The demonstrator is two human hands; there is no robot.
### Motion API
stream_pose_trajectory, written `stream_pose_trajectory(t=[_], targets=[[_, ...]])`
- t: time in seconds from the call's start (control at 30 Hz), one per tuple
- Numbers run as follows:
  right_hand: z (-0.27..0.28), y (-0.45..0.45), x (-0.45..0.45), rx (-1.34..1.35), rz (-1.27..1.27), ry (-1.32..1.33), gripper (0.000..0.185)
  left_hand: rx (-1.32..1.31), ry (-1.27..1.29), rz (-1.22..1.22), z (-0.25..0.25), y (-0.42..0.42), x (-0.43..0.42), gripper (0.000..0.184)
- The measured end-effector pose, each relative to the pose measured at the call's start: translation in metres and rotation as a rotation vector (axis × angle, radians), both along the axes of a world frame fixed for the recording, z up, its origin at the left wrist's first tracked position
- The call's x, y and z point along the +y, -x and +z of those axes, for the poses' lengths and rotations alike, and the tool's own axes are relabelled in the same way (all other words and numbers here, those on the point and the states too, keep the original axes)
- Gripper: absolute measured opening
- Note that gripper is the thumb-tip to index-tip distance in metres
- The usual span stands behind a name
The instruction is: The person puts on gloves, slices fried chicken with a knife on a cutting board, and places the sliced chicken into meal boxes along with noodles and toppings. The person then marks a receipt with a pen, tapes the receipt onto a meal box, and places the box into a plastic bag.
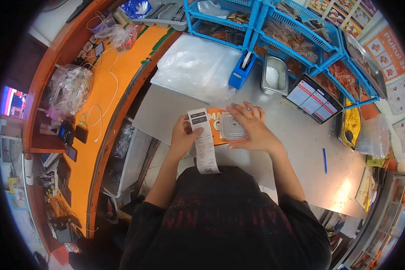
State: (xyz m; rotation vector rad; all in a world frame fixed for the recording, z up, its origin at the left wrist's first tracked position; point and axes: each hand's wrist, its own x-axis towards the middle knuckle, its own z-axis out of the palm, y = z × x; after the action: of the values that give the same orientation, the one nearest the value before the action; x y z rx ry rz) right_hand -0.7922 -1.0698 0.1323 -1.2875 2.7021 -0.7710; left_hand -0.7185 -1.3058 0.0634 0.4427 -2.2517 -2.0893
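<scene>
A long printed receipt (205,146) hangs from my left hand (182,137), its top end pinched between thumb and fingers. Beside it, an orange box (215,124) with white lettering lies at the front edge of the metal counter. A small clear plastic container (233,126) with a lid rests on the box. My right hand (253,129) is curved around the container and the box's right side, fingers at the far edge and thumb at the near edge. The receipt covers the left part of the box.
White plastic bags (195,65) lie at the counter's back left. Behind are a blue tape dispenser (243,70), a metal tin (274,74), a tablet (314,100) and blue stacked baskets (297,33). A blue pen (325,160) lies right on the metal counter (297,148).
</scene>
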Motion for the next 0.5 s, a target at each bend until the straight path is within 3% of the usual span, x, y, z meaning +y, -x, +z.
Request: stream_pose_trajectory(t=[0.07, 0.13, 0.17, 0.23, 0.27, 0.33, 0.43, 0.5], targets=[[-0.008, 0.027, 0.012, -0.177, -0.048, 0.199, 0.071, 0.014, 0.039, -0.008, 0.002, 0.0, 0.0, 0.035], [-0.027, 0.072, 0.012, -0.595, -0.114, 0.485, 0.064, 0.021, 0.079, -0.024, 0.005, -0.002, 0.002, 0.026], [-0.029, 0.086, 0.005, -0.596, -0.116, 0.489, 0.064, 0.029, 0.033, -0.044, 0.008, -0.003, 0.004, 0.022], [-0.028, 0.109, -0.014, -1.065, 0.063, 0.218, 0.059, 0.048, -0.005, -0.069, 0.01, -0.001, 0.007, 0.019], [-0.035, 0.118, -0.026, -1.058, 0.064, 0.223, 0.059, 0.069, 0.026, -0.063, 0.007, -0.002, 0.009, 0.021], [-0.05, 0.13, -0.044, -1.246, 0.06, -0.154, 0.053, 0.095, 0.06, -0.06, 0.01, -0.004, 0.011, 0.023], [-0.038, 0.132, -0.039, -1.085, 0.177, -0.206, 0.047, 0.136, -0.061, -0.027, 0.02, -0.007, 0.013, 0.021], [-0.043, 0.128, -0.001, -0.635, 0.002, 0.012, 0.051, 0.165, -0.025, 0.018, 0.015, -0.01, 0.001, 0.02]])
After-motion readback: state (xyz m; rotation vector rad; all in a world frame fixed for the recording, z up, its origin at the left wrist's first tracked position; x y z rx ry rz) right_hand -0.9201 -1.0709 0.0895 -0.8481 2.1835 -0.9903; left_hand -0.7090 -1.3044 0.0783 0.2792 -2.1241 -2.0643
